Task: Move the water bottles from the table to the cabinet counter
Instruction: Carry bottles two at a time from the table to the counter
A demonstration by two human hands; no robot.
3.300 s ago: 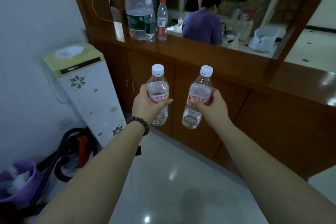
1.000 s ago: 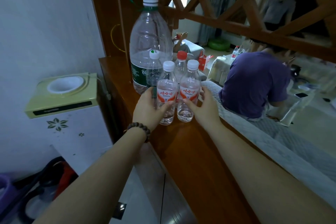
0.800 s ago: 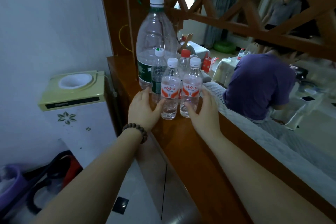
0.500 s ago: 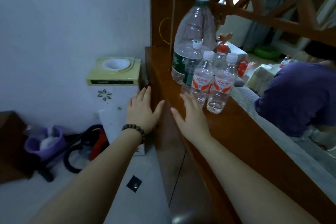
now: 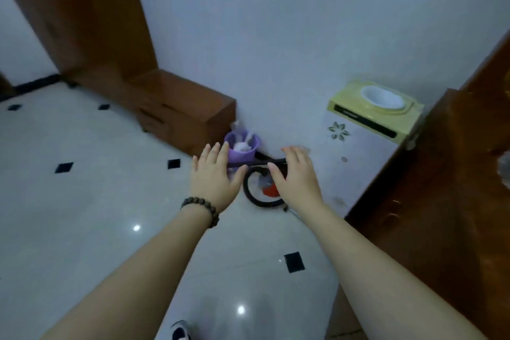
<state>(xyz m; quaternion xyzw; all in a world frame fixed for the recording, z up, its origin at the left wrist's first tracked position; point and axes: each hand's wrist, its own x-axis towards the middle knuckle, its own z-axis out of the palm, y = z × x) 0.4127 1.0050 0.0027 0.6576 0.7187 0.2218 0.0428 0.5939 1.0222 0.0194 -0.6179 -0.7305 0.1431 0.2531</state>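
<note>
My left hand (image 5: 214, 174) and my right hand (image 5: 294, 174) hover side by side over the floor, palms down, fingers spread, holding nothing. A dark bead bracelet (image 5: 200, 210) circles my left wrist. The wooden cabinet (image 5: 430, 188) with its counter shows only as a brown side at the right edge. No water bottle can be made out in this view; a blurred pale patch sits at the far right edge.
A white water dispenser with a yellow-green top (image 5: 372, 119) stands against the wall beside the cabinet. A purple bin (image 5: 242, 146) and a black hose with a red part (image 5: 262, 190) lie on the white tiled floor. A low brown cabinet (image 5: 176, 107) lines the left wall.
Both hands let go of the two small bottles, which stayed standing on the counter. The view has swung left to the floor and wall, and the hands have drawn back empty.
</note>
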